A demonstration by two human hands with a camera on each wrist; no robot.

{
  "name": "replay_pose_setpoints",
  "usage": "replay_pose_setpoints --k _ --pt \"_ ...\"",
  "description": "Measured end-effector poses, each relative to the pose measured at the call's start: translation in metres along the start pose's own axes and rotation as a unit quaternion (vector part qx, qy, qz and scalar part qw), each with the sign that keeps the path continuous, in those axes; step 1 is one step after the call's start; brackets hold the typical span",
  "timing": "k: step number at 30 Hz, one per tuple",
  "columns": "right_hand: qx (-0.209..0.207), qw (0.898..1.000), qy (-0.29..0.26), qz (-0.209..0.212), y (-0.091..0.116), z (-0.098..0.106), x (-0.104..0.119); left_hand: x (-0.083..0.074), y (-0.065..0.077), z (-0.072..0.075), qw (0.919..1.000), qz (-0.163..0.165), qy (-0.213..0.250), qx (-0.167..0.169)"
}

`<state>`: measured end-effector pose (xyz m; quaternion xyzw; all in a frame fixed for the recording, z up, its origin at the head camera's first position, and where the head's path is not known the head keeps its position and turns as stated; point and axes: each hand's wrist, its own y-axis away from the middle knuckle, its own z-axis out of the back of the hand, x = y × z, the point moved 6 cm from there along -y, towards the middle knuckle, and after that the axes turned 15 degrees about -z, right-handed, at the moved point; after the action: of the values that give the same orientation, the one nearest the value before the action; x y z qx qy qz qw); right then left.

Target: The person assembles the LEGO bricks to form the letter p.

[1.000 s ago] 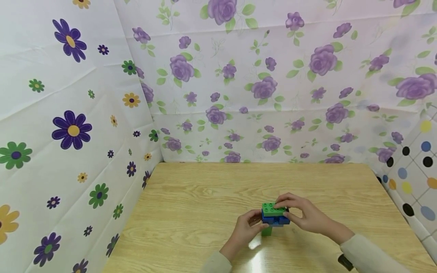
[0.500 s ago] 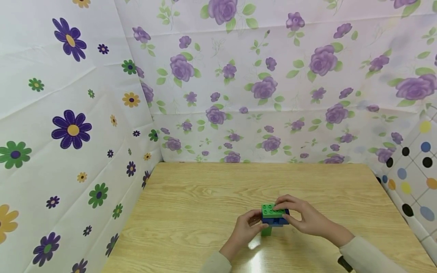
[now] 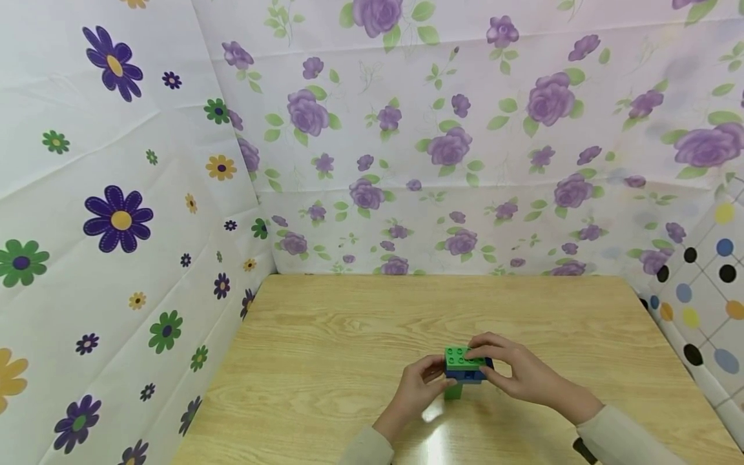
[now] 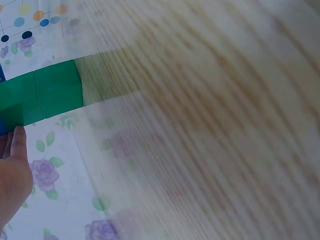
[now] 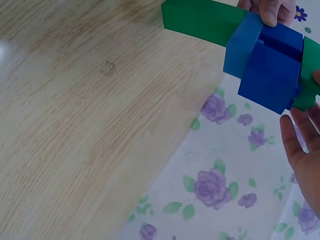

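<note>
A stack of toy building bricks stands on the table. Its foot is a green brick column (image 3: pixel 453 391), seen from the side in the right wrist view, with a light blue brick (image 5: pixel 240 55) above it. Dark blue bricks (image 5: pixel 270 75) sit over that, topped by a studded green brick (image 3: pixel 456 356). My left hand (image 3: pixel 415 391) grips the blue part from the left, thumb in front. My right hand (image 3: pixel 526 371) pinches the top green brick at its right end, fingertips over the studs and thumb at the near side. A narrow gap shows between the dark blue bricks.
The wooden table (image 3: pixel 325 361) spreads out around the stack. Flowered cloth (image 3: pixel 407 129) hangs behind it, with a daisy-print cloth (image 3: pixel 145 278) on the left and a dotted one (image 3: pixel 706 310) on the right. A dark strap (image 3: pixel 584 451) shows by the right sleeve.
The right hand and the top green brick have shifted very slightly toward the person. The left hand keeps its hold, and the column stays standing.
</note>
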<state>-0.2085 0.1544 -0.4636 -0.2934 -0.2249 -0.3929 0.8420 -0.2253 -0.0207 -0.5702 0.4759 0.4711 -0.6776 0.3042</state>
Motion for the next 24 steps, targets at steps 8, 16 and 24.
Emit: replay_pose_setpoints --k 8,16,24 --pt "-0.014 1.000 0.020 0.007 -0.0017 -0.0011 -0.0009 -0.0011 0.0000 0.0004 1.0000 0.002 0.002 -0.003" --pt "-0.028 0.999 0.027 0.007 -0.0019 -0.0018 0.0010 -0.0016 -0.0003 0.0008 1.0000 0.004 -0.004 -0.001" --pt "-0.047 0.998 0.039 -0.024 0.0005 -0.0051 -0.0001 -0.0026 -0.0003 0.0002 1.0000 0.001 -0.008 0.001"
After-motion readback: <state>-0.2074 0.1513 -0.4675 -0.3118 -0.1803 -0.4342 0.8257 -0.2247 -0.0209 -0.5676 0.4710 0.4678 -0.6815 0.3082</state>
